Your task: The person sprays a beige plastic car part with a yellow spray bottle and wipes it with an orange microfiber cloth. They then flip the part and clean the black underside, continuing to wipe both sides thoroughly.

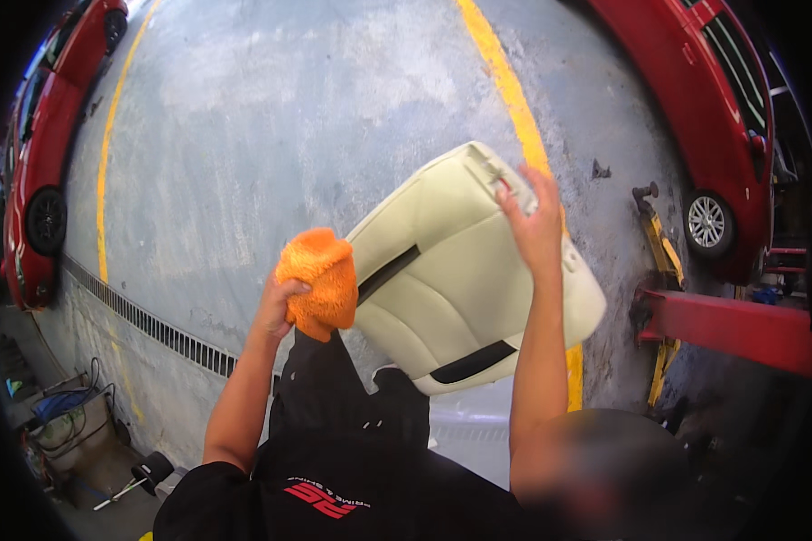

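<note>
A bunched orange microfibre cloth (320,281) is in my left hand (278,305), with my fingers closed round it. It hangs beside the left edge of a cream padded car seat section (465,261); whether the two touch I cannot tell. Two black strips are set into the seat section. My right hand (537,221) grips its upper right edge, near a slotted end with a small red bit. The seat section is held tilted in front of my legs, and its underside is hidden.
Red cars stand at the left (41,171) and the right (695,117). A red lift arm (731,329) and a yellow metal piece (663,248) are at the right. A drain grate (153,325) crosses the grey floor (289,108). Equipment with hoses (72,415) stands lower left.
</note>
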Demonstrator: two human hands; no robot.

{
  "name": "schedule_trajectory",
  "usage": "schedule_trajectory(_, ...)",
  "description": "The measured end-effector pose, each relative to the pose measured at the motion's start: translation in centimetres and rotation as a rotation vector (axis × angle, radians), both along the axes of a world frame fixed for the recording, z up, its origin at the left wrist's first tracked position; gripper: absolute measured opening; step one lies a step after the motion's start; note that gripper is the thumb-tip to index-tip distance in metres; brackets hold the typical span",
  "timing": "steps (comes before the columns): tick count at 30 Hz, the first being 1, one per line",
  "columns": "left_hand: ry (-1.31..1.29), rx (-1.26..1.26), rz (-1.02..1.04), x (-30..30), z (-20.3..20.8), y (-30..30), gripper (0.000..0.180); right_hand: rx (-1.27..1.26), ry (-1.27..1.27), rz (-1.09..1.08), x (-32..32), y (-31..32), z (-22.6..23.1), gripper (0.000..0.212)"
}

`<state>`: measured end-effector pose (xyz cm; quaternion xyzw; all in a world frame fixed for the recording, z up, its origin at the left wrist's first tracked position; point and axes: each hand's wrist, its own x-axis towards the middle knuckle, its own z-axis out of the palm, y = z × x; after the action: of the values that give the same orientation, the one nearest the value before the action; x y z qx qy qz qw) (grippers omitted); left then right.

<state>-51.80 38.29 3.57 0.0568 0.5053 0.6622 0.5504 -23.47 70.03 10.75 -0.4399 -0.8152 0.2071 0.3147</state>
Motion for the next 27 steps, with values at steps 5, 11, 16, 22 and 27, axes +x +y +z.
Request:
schedule_trajectory(5,-0.113,-0.091,-0.04,-12.5,-11.0,3.5,0.061,-0.091,-0.222,-0.194,-6.3,5.9,-5.9,0.043)
schedule_trajectory(11,-0.175,-0.253,-0.338,-20.3,-22.2,6.5,0.062,-0.03,-0.174,-0.391,-6.8,4.0,-8.7,0.036)
schedule_trajectory(16,-0.406,-0.081,-0.647,-16.1,-24.7,16.5,0.059,0.033,-0.256,-0.373,-8.8,3.5,-8.4,0.037)
schedule_trajectory(22,0.231,0.423,-0.986,-5.2,-18.1,26.7,0.054,0.034,-0.23,-0.408,-9.4,3.5,-9.2,0.032)
schedule_trajectory(27,0.153,0.111,-1.172,-7.2,-25.3,16.8,0.05,0.06,-0.132,-0.406,-9.0,3.1,-9.8,0.038)
